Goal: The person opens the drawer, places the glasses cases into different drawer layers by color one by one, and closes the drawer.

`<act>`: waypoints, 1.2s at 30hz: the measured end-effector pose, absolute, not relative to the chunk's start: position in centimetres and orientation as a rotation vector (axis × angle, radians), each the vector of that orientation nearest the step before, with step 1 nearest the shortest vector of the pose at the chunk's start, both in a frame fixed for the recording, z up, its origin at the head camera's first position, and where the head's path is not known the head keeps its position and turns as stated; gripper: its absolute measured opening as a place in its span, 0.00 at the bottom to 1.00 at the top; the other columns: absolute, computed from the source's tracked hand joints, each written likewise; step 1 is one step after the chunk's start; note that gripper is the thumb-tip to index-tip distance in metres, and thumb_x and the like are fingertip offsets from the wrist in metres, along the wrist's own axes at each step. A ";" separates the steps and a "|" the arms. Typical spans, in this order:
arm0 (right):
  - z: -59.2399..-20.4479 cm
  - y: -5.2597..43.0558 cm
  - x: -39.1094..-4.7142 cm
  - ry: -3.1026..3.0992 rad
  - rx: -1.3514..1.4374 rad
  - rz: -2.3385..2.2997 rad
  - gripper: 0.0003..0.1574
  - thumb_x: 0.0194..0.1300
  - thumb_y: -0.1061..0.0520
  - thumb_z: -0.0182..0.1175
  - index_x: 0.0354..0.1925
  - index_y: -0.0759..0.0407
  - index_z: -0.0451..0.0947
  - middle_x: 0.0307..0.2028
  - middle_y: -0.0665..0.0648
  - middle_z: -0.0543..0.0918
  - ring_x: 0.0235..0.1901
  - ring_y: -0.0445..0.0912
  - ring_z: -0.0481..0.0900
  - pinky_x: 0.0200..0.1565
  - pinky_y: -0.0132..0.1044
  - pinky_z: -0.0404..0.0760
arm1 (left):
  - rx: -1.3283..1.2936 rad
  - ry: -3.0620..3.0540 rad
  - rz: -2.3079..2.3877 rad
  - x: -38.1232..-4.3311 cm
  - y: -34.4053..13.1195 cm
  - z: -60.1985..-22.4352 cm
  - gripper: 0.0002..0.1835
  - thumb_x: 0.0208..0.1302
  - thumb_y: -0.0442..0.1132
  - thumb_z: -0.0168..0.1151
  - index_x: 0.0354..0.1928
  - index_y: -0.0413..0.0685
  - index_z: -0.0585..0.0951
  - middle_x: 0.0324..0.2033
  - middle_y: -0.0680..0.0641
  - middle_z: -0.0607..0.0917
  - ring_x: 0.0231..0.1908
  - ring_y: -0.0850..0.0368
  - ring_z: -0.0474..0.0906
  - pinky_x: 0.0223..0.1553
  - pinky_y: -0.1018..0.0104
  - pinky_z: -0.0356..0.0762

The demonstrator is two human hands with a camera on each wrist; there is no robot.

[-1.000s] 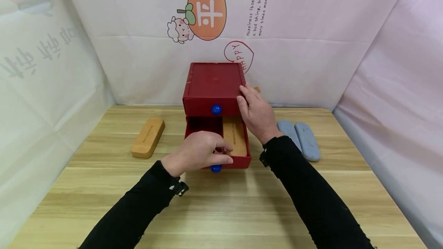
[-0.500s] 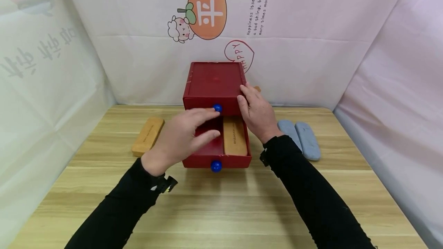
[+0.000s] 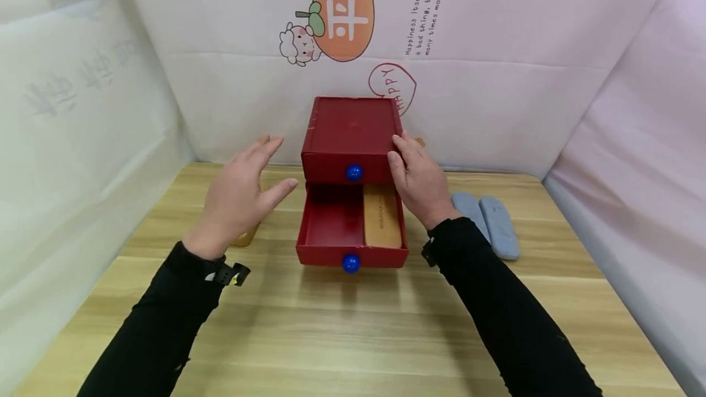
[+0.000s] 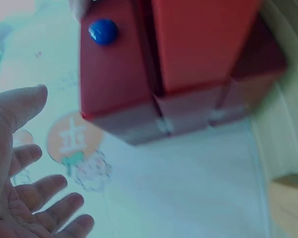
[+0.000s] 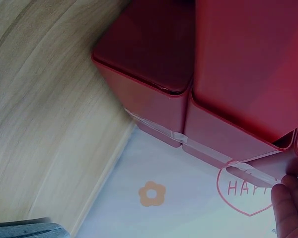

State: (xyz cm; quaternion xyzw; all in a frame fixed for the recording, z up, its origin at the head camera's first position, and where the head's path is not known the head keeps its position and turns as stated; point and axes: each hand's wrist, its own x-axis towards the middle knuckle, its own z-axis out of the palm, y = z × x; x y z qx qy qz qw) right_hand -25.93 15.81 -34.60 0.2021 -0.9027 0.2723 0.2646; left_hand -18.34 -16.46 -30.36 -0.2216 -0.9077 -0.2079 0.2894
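Observation:
A red drawer cabinet (image 3: 353, 127) with blue knobs stands at the back of the table. Below its top drawer, another drawer (image 3: 331, 225) is pulled out, and a tan oblong case (image 3: 382, 219) lies along its right side. My left hand (image 3: 234, 198) hovers left of the cabinet, fingers and thumb spread, holding nothing; the left wrist view also shows this bare hand (image 4: 35, 188). Fairly straight fingers of my right hand (image 3: 423, 185) rest against the cabinet's upper right side. In the right wrist view, its fingertips (image 5: 283, 198) appear beside the red side wall.
Another tan case (image 3: 246, 236) lies on the table, mostly hidden behind my left hand. Two blue-grey oblong cases (image 3: 499, 228) lie side by side right of the cabinet, partly covered by my right forearm. Printed white cloth (image 3: 485, 97) encloses the back and sides.
My left hand has left the pulled-out drawer's front and moved up and left, its fingers spreading. My right hand stays on the cabinet. The whole head view has shifted slightly.

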 end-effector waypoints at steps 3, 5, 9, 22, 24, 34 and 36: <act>-34.6 16.1 -26.0 -2.435 0.552 0.728 0.40 0.75 0.34 0.36 0.74 0.52 0.61 0.74 0.54 0.61 0.71 0.44 0.59 0.65 0.49 0.68 | -0.481 -2.524 -0.522 -19.0 -17.6 -31.0 0.41 0.62 0.58 0.62 0.73 0.47 0.64 0.68 0.35 0.69 0.65 0.38 0.66 0.58 0.37 0.71; -34.6 16.0 -26.0 -2.429 0.563 0.725 0.40 0.75 0.34 0.36 0.74 0.53 0.61 0.74 0.54 0.61 0.71 0.45 0.59 0.66 0.49 0.67 | -0.403 -2.595 -0.504 -19.2 -18.3 -31.5 0.42 0.62 0.58 0.61 0.74 0.45 0.63 0.68 0.32 0.67 0.64 0.34 0.66 0.57 0.35 0.70; -34.6 16.1 -26.0 -2.426 0.572 0.729 0.39 0.75 0.35 0.36 0.74 0.52 0.61 0.74 0.54 0.62 0.70 0.45 0.59 0.66 0.49 0.67 | -0.297 -2.720 -0.480 -19.9 -19.6 -32.9 0.45 0.62 0.61 0.59 0.75 0.45 0.59 0.69 0.28 0.63 0.62 0.28 0.65 0.57 0.33 0.69; -34.5 16.0 -25.9 -2.423 0.572 0.731 0.39 0.75 0.35 0.37 0.74 0.52 0.61 0.73 0.55 0.62 0.71 0.45 0.59 0.67 0.49 0.66 | -0.194 -2.942 -0.482 -22.1 -22.2 -37.7 0.52 0.60 0.64 0.59 0.78 0.49 0.48 0.71 0.23 0.52 0.63 0.21 0.57 0.60 0.29 0.61; -34.5 16.0 -26.0 -2.424 0.567 0.725 0.39 0.75 0.35 0.37 0.73 0.52 0.62 0.73 0.54 0.62 0.71 0.45 0.59 0.66 0.49 0.66 | -0.175 -2.973 -0.481 -22.3 -22.4 -38.3 0.52 0.60 0.64 0.60 0.78 0.47 0.49 0.71 0.22 0.52 0.61 0.20 0.59 0.59 0.29 0.62; -34.6 15.9 -25.9 -2.427 0.559 0.712 0.39 0.75 0.35 0.36 0.74 0.51 0.61 0.74 0.54 0.61 0.71 0.45 0.59 0.66 0.49 0.66 | -0.128 -3.068 -0.484 -22.7 -22.6 -39.9 0.52 0.61 0.64 0.59 0.78 0.46 0.49 0.71 0.21 0.51 0.59 0.17 0.60 0.58 0.28 0.64; -34.6 15.9 -25.9 -2.425 0.557 0.715 0.39 0.75 0.35 0.36 0.74 0.51 0.61 0.74 0.54 0.61 0.71 0.45 0.59 0.66 0.49 0.67 | -0.128 -3.080 -0.482 -22.7 -22.6 -40.2 0.52 0.61 0.65 0.58 0.78 0.46 0.49 0.70 0.21 0.51 0.60 0.17 0.59 0.58 0.28 0.63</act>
